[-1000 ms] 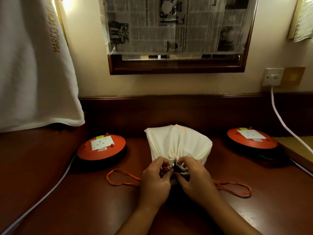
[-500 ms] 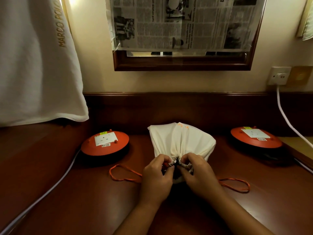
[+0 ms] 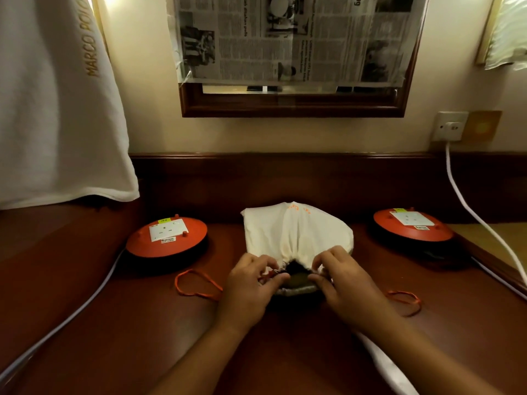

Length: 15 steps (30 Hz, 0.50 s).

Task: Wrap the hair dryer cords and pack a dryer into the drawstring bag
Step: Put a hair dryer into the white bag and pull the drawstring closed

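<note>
I see the cream drawstring bag [image 3: 296, 235] lying in the middle of the dark wooden bench [image 3: 119, 332], its gathered mouth turned toward me and spread into a dark gap; what sits inside is too dark for me to tell. My left hand [image 3: 248, 289] pinches the left side of the mouth rim, and my right hand [image 3: 342, 283] pinches the right side, both closed on the fabric edge. The orange drawstring [image 3: 196, 283] loops out flat on the bench to either side of the hands, one loop at left, another at right near my right forearm. A round orange extension reel [image 3: 168, 238] sits left of the bag, apart from it, and a second orange reel [image 3: 410, 225] sits to the right near the bench's raised back edge. A white cable [image 3: 467, 206] drops from the wall socket [image 3: 450, 126] and passes just beside the right reel toward the bench's right edge. Another white cable [image 3: 65, 317] trails from the left reel toward the near left corner. A white towel [image 3: 57, 109] hangs over the far left. The bench surface near me, between my forearms and to the left, lies bare.
</note>
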Each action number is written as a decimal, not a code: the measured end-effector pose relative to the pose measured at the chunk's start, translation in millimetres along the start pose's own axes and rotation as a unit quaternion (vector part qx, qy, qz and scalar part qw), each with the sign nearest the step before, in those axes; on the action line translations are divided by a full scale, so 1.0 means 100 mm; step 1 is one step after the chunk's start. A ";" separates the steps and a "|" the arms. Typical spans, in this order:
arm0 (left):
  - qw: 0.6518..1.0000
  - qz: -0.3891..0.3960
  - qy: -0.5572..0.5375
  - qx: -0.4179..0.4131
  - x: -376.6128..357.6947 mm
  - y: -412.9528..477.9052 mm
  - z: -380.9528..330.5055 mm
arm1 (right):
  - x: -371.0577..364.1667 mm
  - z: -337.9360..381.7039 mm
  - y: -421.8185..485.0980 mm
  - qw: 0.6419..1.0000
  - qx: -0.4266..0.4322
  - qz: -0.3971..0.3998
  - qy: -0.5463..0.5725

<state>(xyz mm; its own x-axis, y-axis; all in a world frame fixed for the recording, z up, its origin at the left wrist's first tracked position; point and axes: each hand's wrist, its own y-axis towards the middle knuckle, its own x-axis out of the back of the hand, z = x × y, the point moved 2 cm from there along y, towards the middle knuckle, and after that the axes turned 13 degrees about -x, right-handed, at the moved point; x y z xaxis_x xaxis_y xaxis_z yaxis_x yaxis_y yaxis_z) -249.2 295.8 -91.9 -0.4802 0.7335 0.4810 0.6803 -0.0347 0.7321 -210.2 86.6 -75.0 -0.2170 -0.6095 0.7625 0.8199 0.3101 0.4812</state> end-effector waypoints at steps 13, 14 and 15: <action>0.967 0.129 0.200 -0.092 0.85 0.44 -0.04 | 0.68 -0.25 0.10 0.998 -0.043 -0.040 -0.021; 0.966 0.125 0.209 -0.092 0.93 0.46 -0.02 | 0.74 -0.29 0.11 0.997 -0.045 -0.053 -0.024; 0.963 0.126 0.220 -0.097 0.99 0.47 -0.01 | 0.79 -0.31 0.13 0.996 -0.042 -0.069 -0.033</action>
<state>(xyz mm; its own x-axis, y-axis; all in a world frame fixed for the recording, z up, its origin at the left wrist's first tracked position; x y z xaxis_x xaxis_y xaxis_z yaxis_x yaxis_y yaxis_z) -265.3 366.0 -9.0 -0.5302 0.3290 0.7814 0.7105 -0.3305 0.6212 -200.6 19.6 -22.1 -0.3637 -0.5916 0.7196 0.8205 0.1623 0.5482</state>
